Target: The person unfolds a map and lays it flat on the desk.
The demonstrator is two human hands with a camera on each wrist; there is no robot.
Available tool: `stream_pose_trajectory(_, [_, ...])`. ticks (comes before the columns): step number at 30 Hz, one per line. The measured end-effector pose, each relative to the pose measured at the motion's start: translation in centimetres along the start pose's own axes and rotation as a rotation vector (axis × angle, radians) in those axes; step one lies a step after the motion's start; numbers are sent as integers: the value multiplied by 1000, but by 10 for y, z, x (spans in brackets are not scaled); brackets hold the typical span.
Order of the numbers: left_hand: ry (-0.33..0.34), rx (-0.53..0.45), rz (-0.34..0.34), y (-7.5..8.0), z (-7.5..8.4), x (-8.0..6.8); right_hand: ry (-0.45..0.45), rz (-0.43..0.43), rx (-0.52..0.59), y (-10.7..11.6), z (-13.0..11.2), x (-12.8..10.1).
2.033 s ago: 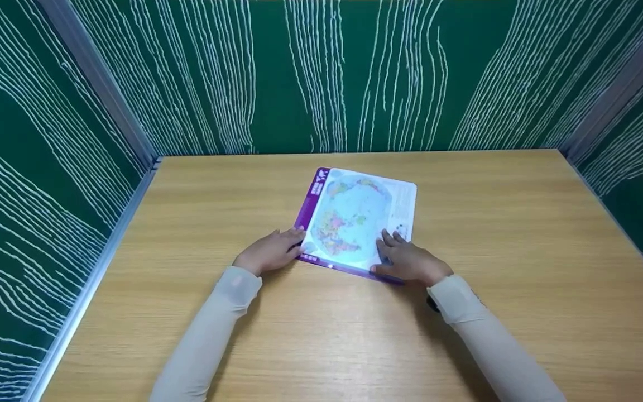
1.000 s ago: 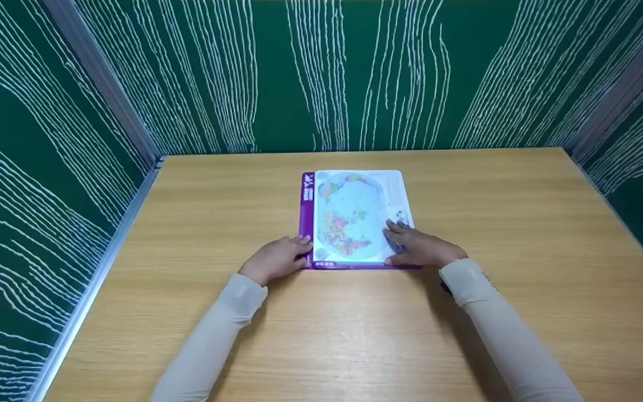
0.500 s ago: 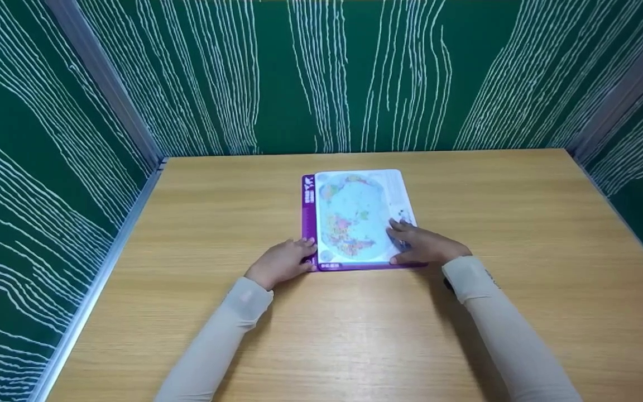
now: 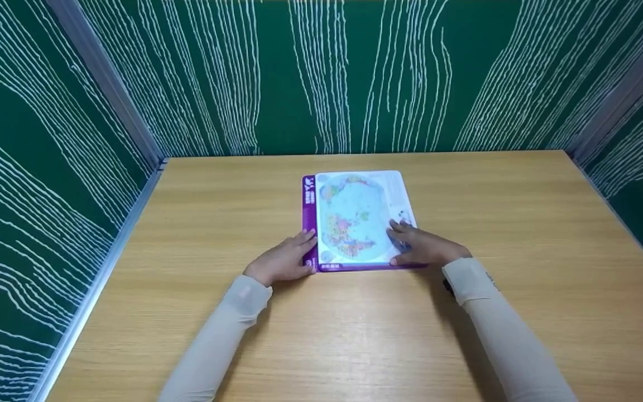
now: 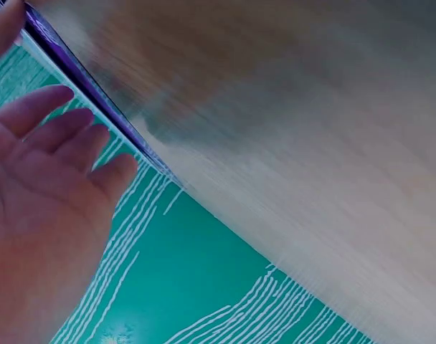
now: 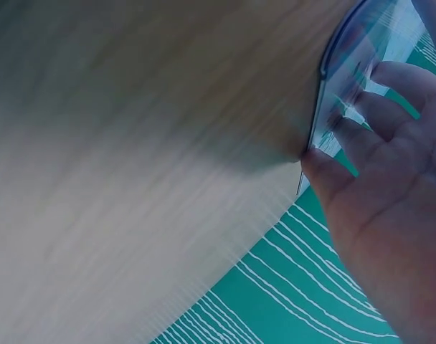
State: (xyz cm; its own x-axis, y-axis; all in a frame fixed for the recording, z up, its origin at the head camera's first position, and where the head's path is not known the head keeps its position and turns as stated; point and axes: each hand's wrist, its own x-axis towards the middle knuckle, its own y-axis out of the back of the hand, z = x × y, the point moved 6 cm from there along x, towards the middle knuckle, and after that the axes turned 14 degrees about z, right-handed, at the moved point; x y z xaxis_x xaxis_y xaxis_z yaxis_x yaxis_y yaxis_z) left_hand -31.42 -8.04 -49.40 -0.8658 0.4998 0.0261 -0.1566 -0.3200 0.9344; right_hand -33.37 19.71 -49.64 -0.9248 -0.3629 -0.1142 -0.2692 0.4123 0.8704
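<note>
Head view: my left hand lies flat, fingers straight, on the purple left edge of the map; my right hand rests on its near right corner, fingers loosely spread, thumb at the edge. Neither grips it. The map is a glossy world map with a purple border, flat at mid-counter. Light wood grain; green walls with white lines surround it.

Long pale beige sleeves on both arms, snug to wrists; left hand and right hand bare
</note>
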Motion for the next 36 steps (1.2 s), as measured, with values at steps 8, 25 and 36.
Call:
stream_pose_trajectory(8, [71, -83, -68, -3, -3, 11, -39, -7, 38, -2, 0, 0])
stream_pose_trajectory(25, [221, -248, -194, -4, -10, 23, -31, -16, 45, 0, 0, -1])
stream_pose_trajectory(36, [208, -266, -187, -4, -11, 25, -68, 17, 74, -2, 2, 1])
